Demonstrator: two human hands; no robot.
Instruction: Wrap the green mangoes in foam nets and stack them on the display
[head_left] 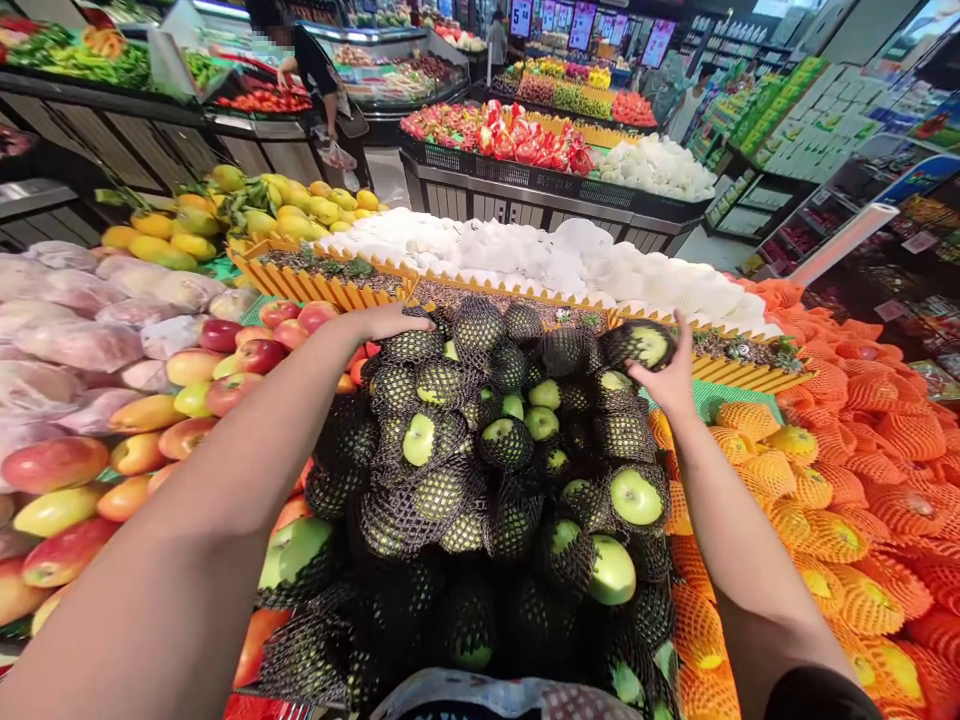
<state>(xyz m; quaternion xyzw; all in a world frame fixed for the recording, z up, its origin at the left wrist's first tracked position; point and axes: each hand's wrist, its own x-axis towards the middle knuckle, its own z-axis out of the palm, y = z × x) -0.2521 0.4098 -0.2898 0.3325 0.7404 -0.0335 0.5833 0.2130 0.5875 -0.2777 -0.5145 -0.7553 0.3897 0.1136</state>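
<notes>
A heap of green apples in black foam nets fills the middle of a fruit stand. My left hand rests palm down on a netted apple at the far left top of the heap, fingers curled over it. My right hand reaches to the far right top and its fingers wrap the side of another netted green apple. Both forearms stretch across the heap.
Red and yellow mangoes and apples lie left, with bagged fruit beyond. Fruit in orange nets lies right, white-netted fruit behind a yellow divider. A person stands at a far counter.
</notes>
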